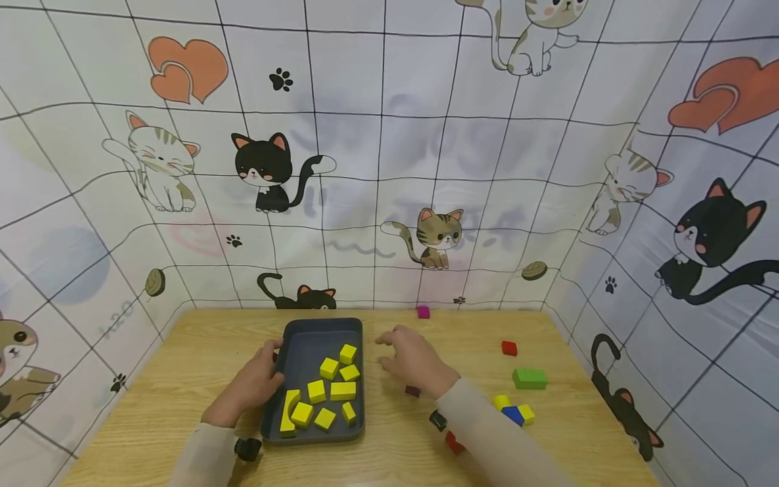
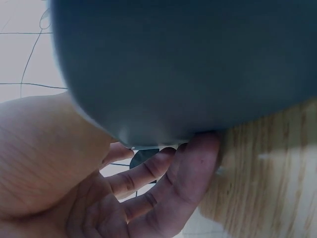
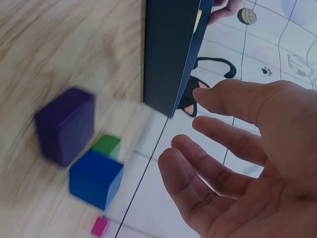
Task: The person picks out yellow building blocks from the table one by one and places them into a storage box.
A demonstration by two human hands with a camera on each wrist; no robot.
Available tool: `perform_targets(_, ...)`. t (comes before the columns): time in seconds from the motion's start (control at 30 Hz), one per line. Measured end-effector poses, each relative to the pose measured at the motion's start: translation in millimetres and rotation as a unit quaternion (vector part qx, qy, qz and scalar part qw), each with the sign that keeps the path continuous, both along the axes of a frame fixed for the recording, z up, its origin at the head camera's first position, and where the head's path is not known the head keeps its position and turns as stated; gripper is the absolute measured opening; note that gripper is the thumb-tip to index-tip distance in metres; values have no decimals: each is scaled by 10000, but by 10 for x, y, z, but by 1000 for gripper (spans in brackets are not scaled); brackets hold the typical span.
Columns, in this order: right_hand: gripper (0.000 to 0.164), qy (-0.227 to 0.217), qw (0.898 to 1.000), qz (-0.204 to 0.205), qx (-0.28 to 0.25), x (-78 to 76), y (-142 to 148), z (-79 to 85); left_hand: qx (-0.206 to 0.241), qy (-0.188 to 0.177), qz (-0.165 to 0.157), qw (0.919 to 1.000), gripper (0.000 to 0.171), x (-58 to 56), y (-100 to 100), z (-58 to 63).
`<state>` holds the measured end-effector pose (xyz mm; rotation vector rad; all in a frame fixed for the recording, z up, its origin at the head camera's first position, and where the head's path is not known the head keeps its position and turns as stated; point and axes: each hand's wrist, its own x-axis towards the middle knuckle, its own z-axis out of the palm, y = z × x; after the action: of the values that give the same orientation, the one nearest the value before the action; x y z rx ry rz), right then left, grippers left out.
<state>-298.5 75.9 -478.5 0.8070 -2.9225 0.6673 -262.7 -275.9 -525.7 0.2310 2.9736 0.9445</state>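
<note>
A dark grey tray [image 1: 312,335] holds several yellow blocks [image 1: 316,391], with an arch-shaped yellow piece [image 1: 289,423] along its left side. My left hand [image 1: 252,380] grips the tray's left wall. In the left wrist view its fingertips [image 2: 203,153] touch the outer wall [image 2: 188,69], while the thumb's end is hidden behind it. To the right of the tray my right hand [image 1: 416,360] hovers apart from it, fingers loosely bent and holding nothing. A dark purple block [image 1: 412,391] lies beneath that hand; a blue block [image 3: 96,178] and a green one [image 3: 107,145] show farther off in the right wrist view.
At the table's far edge sits a magenta block [image 1: 423,312]. Toward the right lie a red block [image 1: 509,348], a green rectangular block [image 1: 529,379], a blue block [image 1: 513,415] between two yellow ones, and another red block [image 1: 454,442] beside my right sleeve. Cat-printed cloth [image 1: 353,237] surrounds the table.
</note>
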Motion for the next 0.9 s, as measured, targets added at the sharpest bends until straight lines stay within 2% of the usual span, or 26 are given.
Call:
perform_targets(0.2,37,89,9997,-237,-62,65,279,8,-2,11,-30,10000,66,2,-5,10)
perform_targets(0.57,34,-330,9947,-968,-123,199,877,-46,-20,-72,28,10000,66,-19,-9,-6)
perform_targets(0.77,32,-477,9919,-1176,43,274,1116,-81,-8,-84,21,10000,66,-20,-9,-6)
perform_targets(0.9,33,-536,9918,-1145,202,317,1193,-96,3,-92,26,10000,66,-22,-10,-4)
